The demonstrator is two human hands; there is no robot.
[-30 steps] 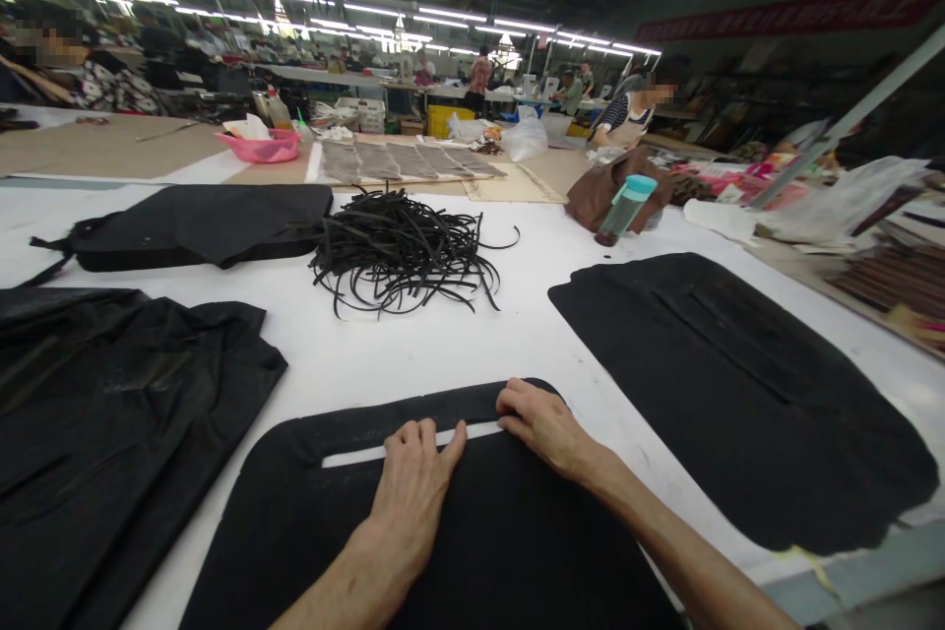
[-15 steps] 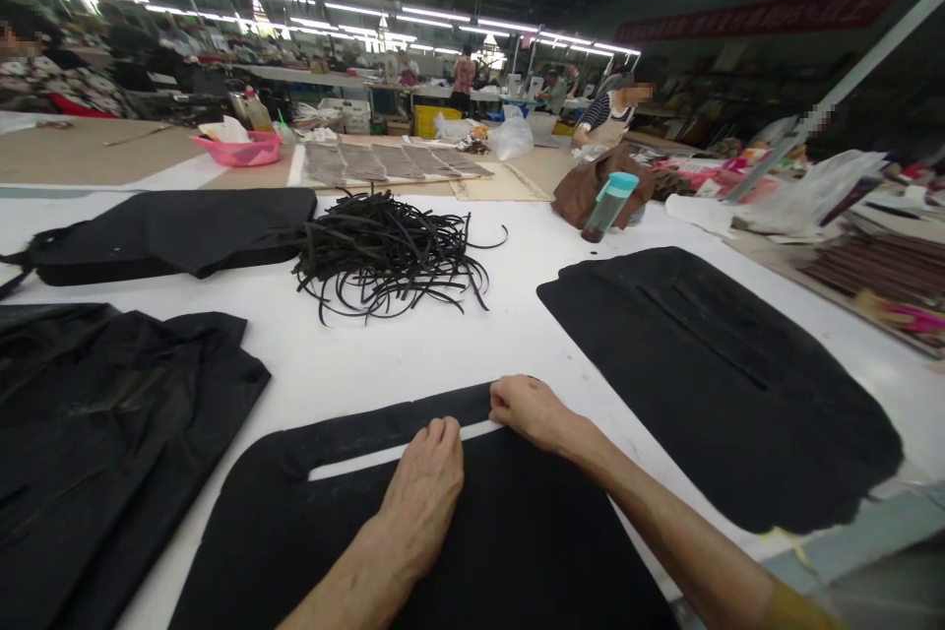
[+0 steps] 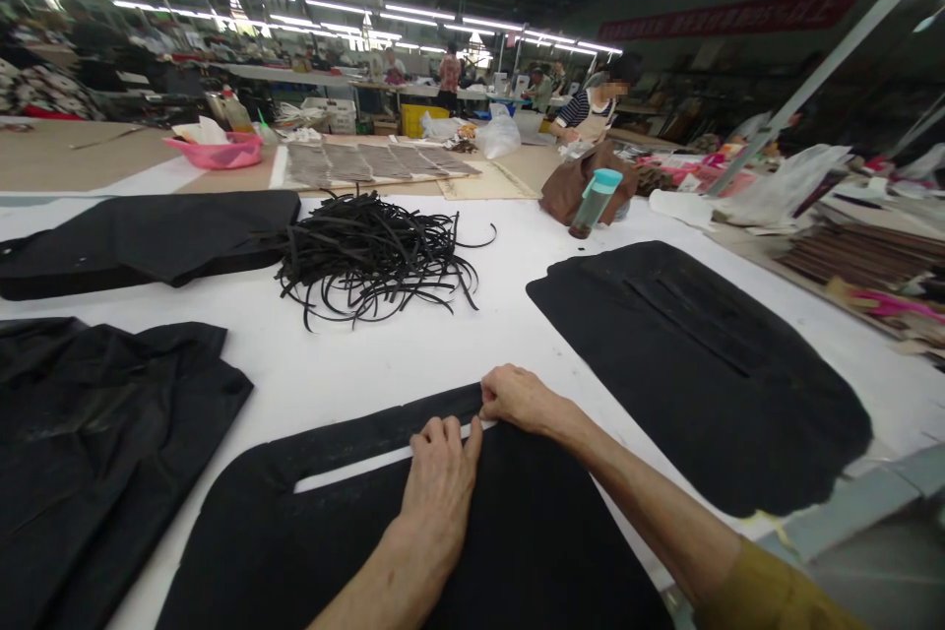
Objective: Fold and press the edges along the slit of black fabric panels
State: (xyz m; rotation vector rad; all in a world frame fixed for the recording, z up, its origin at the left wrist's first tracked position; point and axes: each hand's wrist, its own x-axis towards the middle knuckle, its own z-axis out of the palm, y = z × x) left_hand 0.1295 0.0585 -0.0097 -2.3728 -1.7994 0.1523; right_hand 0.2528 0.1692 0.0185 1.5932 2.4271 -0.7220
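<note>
Directly in front of me lies a black fabric panel [image 3: 532, 532] with rounded corners and a long narrow slot near its far edge; white tabletop shows through the slot. My left hand [image 3: 441, 477] rests palm down across the slot, fingers bent over its edge and thumb stretched out toward the other hand. At the slot's right end, my right hand [image 3: 523, 401] is closed, its fingertips pinching the panel's material. Exactly what sits between those fingertips is hidden. Another slotted black panel [image 3: 701, 374] lies flat to the right.
Crumpled black material [image 3: 95, 443] covers the left side. Farther back are a stack of black pieces [image 3: 148, 236], a heap of black strips [image 3: 373, 251], a teal-lidded bottle [image 3: 595, 202] and a pink basket [image 3: 218, 151]. A co-worker [image 3: 591, 108] is beyond the table.
My left hand has slid slightly right along the slot, and its thumb now extends beside my right hand. My right hand stays at the slot's end. The view has shifted a little.
</note>
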